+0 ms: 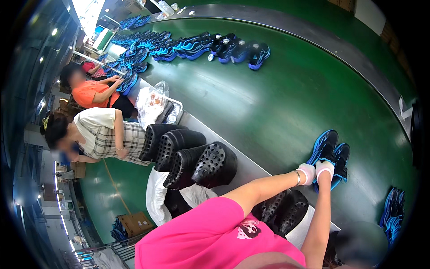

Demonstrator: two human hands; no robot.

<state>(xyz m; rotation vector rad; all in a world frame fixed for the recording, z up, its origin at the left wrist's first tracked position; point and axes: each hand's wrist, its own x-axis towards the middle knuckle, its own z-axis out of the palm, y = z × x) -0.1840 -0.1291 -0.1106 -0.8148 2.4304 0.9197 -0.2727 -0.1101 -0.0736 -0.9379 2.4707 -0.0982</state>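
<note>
A pair of black and blue sneakers stands side by side on the green work surface at the right. My left hand point(307, 174), in a white glove with a bracelet at the wrist, is closed at the heel end of the left sneaker point(326, 144). Right beside it, my white-gloved right hand point(324, 168) is closed at the opening of the right sneaker point(341, 160). The shoes partly hide the fingertips of both hands.
Black perforated bucket-like containers point(215, 163) line the near edge. Rows of similar sneakers point(192, 47) stand at the far left, with more sneakers point(393, 214) at the right. Two co-workers, in orange point(92, 93) and plaid point(130, 139), are at the left. A plastic bag point(150, 105) lies near them.
</note>
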